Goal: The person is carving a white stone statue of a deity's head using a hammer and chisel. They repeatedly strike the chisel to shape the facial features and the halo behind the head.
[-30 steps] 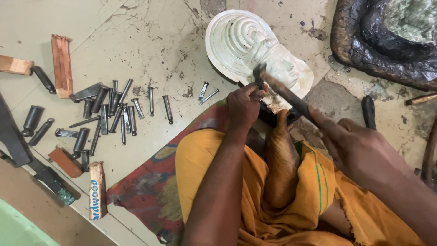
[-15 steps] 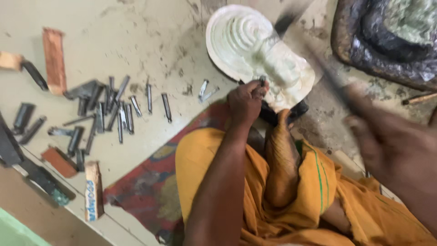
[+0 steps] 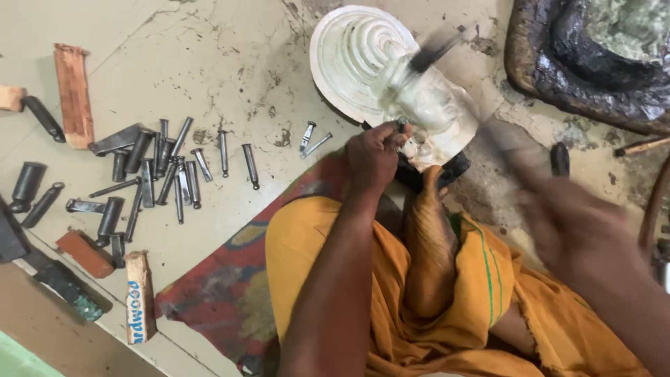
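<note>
Loose steel chisels (image 3: 150, 174) lie scattered on the floor at left; the left hand (image 3: 375, 155) pinches a small chisel (image 3: 400, 127) against the pale carved piece (image 3: 391, 66) resting ahead of the foot; the blurred right hand (image 3: 576, 227) grips a hammer (image 3: 457, 84)

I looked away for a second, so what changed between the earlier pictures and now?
The right hand swung the hammer up from low against the chisel, then on over the pale carved sculpture, now blurred in motion. The left hand stayed gripping the chisel at the carving. The loose chisels on the floor did not move.
</note>
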